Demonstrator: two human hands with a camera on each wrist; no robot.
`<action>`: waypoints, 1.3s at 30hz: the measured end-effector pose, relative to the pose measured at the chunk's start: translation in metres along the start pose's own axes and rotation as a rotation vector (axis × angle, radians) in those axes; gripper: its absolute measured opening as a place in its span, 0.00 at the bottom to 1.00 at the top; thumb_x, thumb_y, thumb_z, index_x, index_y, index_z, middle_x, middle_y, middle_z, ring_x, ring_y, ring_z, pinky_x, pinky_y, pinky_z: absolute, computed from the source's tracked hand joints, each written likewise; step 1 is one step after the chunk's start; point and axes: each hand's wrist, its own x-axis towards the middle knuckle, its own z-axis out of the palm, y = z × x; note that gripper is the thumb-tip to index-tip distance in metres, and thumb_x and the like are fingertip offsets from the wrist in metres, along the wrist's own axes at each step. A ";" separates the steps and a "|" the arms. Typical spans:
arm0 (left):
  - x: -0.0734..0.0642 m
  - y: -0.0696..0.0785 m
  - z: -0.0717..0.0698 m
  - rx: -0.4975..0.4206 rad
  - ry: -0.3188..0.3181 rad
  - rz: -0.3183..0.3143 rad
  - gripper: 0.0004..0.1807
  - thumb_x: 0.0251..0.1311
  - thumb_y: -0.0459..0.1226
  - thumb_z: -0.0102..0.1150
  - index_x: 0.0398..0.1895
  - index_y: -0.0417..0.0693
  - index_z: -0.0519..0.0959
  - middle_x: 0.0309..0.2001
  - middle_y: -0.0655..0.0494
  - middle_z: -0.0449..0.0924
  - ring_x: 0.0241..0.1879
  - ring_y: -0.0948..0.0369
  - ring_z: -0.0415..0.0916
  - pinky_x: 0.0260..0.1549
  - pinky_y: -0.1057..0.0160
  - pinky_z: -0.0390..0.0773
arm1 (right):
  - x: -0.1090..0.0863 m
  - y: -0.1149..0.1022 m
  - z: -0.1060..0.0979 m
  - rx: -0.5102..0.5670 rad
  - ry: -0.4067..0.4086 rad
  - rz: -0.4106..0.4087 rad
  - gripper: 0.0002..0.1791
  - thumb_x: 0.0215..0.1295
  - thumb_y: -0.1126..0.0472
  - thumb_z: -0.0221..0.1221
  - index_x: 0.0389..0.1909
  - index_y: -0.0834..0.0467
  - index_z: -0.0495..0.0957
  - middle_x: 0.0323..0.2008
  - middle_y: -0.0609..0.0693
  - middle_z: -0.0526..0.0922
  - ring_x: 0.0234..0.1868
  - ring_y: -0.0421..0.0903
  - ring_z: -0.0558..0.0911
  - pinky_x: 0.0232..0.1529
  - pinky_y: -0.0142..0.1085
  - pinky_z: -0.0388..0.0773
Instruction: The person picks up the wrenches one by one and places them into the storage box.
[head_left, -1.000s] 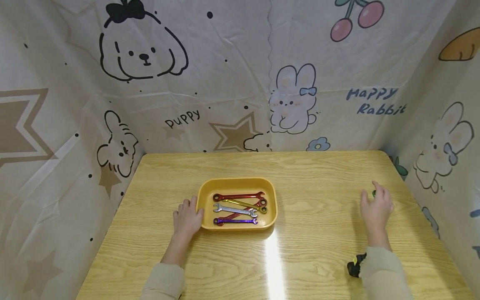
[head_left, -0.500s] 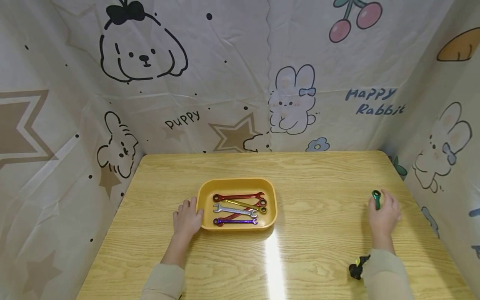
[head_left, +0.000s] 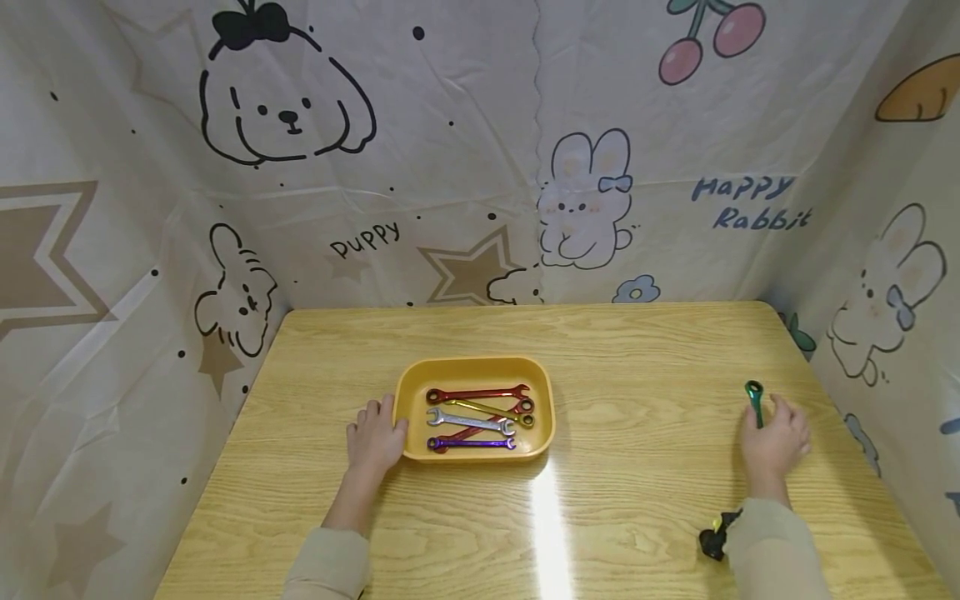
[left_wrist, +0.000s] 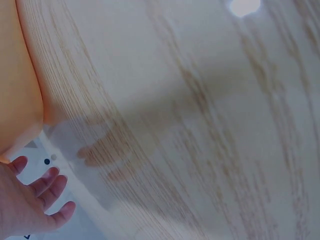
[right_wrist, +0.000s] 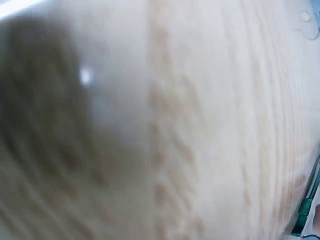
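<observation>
A yellow tray [head_left: 472, 456] on the table holds several combination wrenches, among them a purple wrench [head_left: 471, 443], a silver wrench [head_left: 468, 422] and a red wrench [head_left: 480, 392]. My left hand [head_left: 375, 437] rests against the tray's left end, thumb at the rim and fingers loosely spread; the left wrist view shows those fingers [left_wrist: 47, 192] beside the orange-looking tray wall [left_wrist: 20, 85]. At the right, my right hand [head_left: 776, 442] pinches the lower part of a green wrench [head_left: 755, 402], ring end pointing away from me. Only part of the green wrench [right_wrist: 302, 215] enters the right wrist view.
The wooden table [head_left: 630, 417] runs back to a printed cloth [head_left: 465, 167] that hangs behind and at both sides. A small black object [head_left: 714, 540] sits beside the right cuff.
My right hand has shifted right and slightly toward me. The green wrench, mostly hidden by the fingers earlier, now shows its ring end and part of its shaft. Left hand and tray stay still.
</observation>
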 end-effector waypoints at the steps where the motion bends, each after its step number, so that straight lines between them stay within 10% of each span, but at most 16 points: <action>1: 0.000 0.000 0.000 0.000 0.000 0.000 0.26 0.63 0.45 0.38 0.62 0.46 0.58 0.54 0.39 0.63 0.52 0.44 0.61 0.48 0.40 0.58 | 0.000 0.001 0.001 0.000 0.003 -0.003 0.27 0.66 0.57 0.46 0.64 0.64 0.58 0.59 0.69 0.58 0.61 0.66 0.55 0.58 0.56 0.45; 39: 0.001 -0.001 0.003 0.006 0.018 -0.001 0.25 0.63 0.46 0.37 0.61 0.45 0.59 0.54 0.39 0.63 0.51 0.44 0.62 0.47 0.41 0.59 | 0.002 0.006 0.009 -0.116 -0.073 0.070 0.26 0.71 0.54 0.37 0.63 0.65 0.61 0.54 0.74 0.57 0.57 0.68 0.55 0.52 0.59 0.47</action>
